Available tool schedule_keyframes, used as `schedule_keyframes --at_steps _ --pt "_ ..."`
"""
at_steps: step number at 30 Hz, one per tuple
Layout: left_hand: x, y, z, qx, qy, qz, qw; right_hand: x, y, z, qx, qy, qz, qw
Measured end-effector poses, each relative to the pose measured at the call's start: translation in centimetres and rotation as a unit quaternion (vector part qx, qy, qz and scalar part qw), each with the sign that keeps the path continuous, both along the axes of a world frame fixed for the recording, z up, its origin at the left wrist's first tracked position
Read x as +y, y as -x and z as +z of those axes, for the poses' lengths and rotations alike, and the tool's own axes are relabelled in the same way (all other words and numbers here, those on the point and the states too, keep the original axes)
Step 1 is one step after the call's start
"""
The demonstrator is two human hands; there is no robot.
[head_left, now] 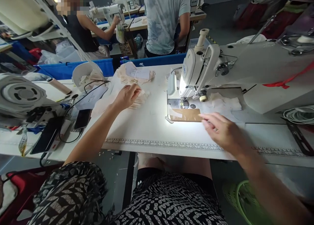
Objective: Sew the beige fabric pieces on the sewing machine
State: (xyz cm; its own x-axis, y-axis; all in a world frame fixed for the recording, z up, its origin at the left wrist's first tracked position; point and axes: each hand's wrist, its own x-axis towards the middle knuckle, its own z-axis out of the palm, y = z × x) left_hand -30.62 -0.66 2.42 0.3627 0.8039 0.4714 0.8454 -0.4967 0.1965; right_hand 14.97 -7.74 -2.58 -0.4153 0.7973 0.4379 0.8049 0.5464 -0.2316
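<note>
My left hand (128,96) is over the left part of the white sewing table, its fingers drawn together against a gathered cream fabric piece (139,100). Whether the fingertips grip the cloth cannot be seen. My right hand (219,128) is slightly blurred in front of the sewing machine (196,69), with thumb and fingers pinched near the brown plate (187,115) by the needle area. Anything in that pinch is too small to name. Behind it, a pale fabric piece (224,102) lies on the machine bed.
More cream fabric with a marked paper (137,73) lies farther back. At left are a phone (82,119), cables, a thread cone (59,86) and another machine head (21,94). A printed ruler (157,143) runs along the front edge. Two people sit beyond the blue cloth (78,69).
</note>
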Motion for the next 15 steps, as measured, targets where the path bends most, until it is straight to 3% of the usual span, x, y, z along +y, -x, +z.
schedule_keyframes --at_steps 3,8,12,15 --pt "-1.1 -2.1 0.6 -0.031 0.053 -0.042 0.997 -1.6 3.4 0.0 -0.046 0.052 0.064 0.996" --pt "-2.4 -7.0 1.8 -0.091 0.215 -0.075 0.969 -1.5 7.8 1.3 -0.172 0.032 0.058 0.983" --pt "-2.3 -11.3 2.0 -0.161 0.287 -0.12 0.937 0.1 8.5 2.4 -0.207 0.003 0.072 0.976" --pt "-1.4 -14.0 1.1 -0.195 0.344 -0.147 0.907 1.2 8.2 2.3 -0.216 -0.025 0.094 0.971"
